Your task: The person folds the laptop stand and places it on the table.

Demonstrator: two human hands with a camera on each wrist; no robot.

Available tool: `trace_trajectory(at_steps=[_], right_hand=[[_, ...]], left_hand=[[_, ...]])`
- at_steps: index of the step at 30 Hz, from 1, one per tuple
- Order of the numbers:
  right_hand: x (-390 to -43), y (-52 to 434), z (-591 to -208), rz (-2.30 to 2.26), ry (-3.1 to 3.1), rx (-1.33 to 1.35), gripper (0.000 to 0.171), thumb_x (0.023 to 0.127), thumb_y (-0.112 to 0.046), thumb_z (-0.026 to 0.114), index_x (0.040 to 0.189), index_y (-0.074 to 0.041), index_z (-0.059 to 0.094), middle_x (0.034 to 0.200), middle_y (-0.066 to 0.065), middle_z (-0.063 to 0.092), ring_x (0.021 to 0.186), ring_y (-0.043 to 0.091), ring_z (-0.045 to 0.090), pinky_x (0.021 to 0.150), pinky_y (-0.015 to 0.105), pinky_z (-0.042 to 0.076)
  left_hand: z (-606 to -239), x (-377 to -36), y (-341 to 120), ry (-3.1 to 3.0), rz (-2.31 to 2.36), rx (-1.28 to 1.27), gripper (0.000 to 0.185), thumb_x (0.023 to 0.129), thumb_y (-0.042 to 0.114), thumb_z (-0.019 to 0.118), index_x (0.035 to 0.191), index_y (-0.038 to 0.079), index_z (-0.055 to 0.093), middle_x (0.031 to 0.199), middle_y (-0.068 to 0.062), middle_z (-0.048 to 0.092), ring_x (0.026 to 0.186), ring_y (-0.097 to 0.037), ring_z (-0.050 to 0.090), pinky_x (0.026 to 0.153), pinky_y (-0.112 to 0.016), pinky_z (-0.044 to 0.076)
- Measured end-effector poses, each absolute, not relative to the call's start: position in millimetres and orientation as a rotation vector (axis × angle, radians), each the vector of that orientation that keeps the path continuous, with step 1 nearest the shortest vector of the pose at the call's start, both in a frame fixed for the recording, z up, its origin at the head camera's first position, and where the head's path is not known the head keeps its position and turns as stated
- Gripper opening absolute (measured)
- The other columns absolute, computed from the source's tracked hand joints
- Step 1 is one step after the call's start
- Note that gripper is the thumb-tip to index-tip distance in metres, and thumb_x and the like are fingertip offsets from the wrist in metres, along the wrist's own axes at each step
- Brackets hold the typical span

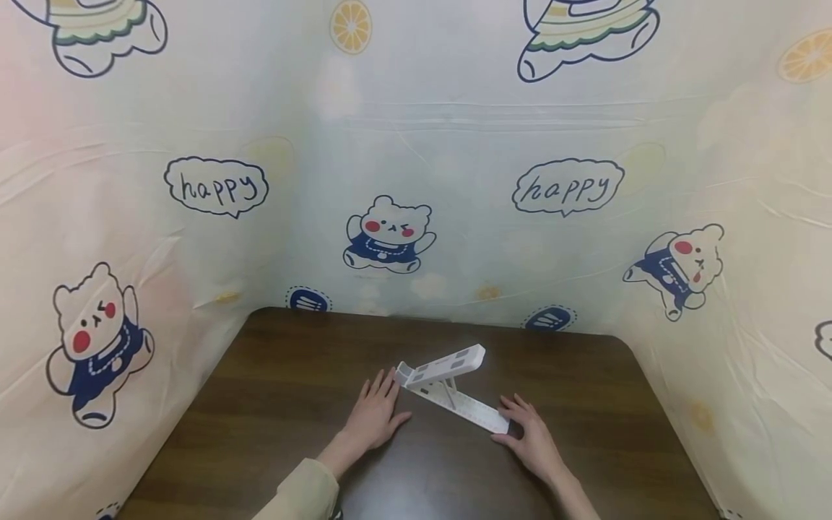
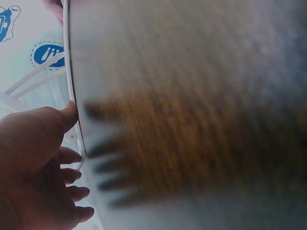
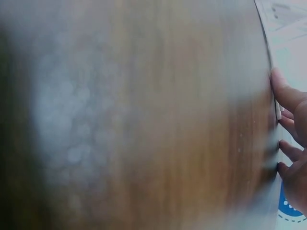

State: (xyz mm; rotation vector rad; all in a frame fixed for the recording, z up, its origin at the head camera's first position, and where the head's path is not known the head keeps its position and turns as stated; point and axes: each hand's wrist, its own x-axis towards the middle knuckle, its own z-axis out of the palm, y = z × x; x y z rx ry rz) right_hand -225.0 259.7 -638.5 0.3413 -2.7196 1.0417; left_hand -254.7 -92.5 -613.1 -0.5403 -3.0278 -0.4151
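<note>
sleeve [image 1: 300, 492] at seven o'clock, the spread left hand [image 1: 373, 419] touches the white stand [image 1: 471, 410] near six, the right hand [image 1: 534, 440] pinches its four-o'clock end, apparently positioning it, likely needing gentle release next.

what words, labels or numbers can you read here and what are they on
"happy": left speech bubble, printed on the patterned cloth
"happy": right speech bubble, same cloth
Blue ovals on the cloth: white marks, not readable as words
White stand: any lettering is too small to read
</note>
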Motion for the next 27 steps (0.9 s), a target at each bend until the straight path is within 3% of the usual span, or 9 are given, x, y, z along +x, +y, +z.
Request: trace_trajectory(at_steps=[7, 14, 20, 27], right_hand=[[-225, 256, -641, 1.102, -2.761, 0.291, 0.049, 0.079, -0.016, 0.099, 0.121, 0.0, 0.08, 0.148, 0.023, 0.071, 0.152, 0.052, 0.052, 0.13, 0.07, 0.032], [-222, 258, -644, 1.039, -2.776, 0.339, 0.051, 0.086, -0.027, 0.096, 0.128, -0.004, 0.079, 0.148, 0.018, 0.072, 0.151, 0.05, 0.054, 0.128, 0.071, 0.036], [-220, 260, -641, 0.965, -2.749, 0.378, 0.039, 0.099, -0.02, 0.082, 0.132, -0.001, 0.076, 0.149, 0.019, 0.071, 0.15, 0.049, 0.055, 0.127, 0.068, 0.039], [-220, 260, -637, 0.95, -2.776, 0.373, 0.034, 0.099, -0.015, 0.08, 0.13, -0.001, 0.077, 0.152, 0.02, 0.069, 0.152, 0.049, 0.053, 0.125, 0.07, 0.04]], left_hand=[[-627, -255, -97, -2.976, -0.494, -0.553, 0.077, 0.105, 0.046, 0.073, 0.159, -0.005, 0.051, 0.174, -0.028, 0.039, 0.16, -0.053, 0.039, 0.129, -0.072, 0.035], [-646, -243, -100, -2.926, -0.548, -0.568, 0.089, 0.107, 0.058, 0.064, 0.164, -0.006, 0.041, 0.175, -0.033, 0.033, 0.16, -0.056, 0.036, 0.128, -0.075, 0.033], [-626, -225, -90, -3.039, -0.472, -0.56, 0.087, 0.106, 0.055, 0.067, 0.163, -0.006, 0.044, 0.174, -0.032, 0.036, 0.162, -0.052, 0.037, 0.131, -0.07, 0.033], [-620, -227, -84, -3.059, -0.435, -0.585, 0.082, 0.106, 0.053, 0.068, 0.162, -0.002, 0.048, 0.173, -0.027, 0.042, 0.164, -0.047, 0.036, 0.134, -0.069, 0.03]])
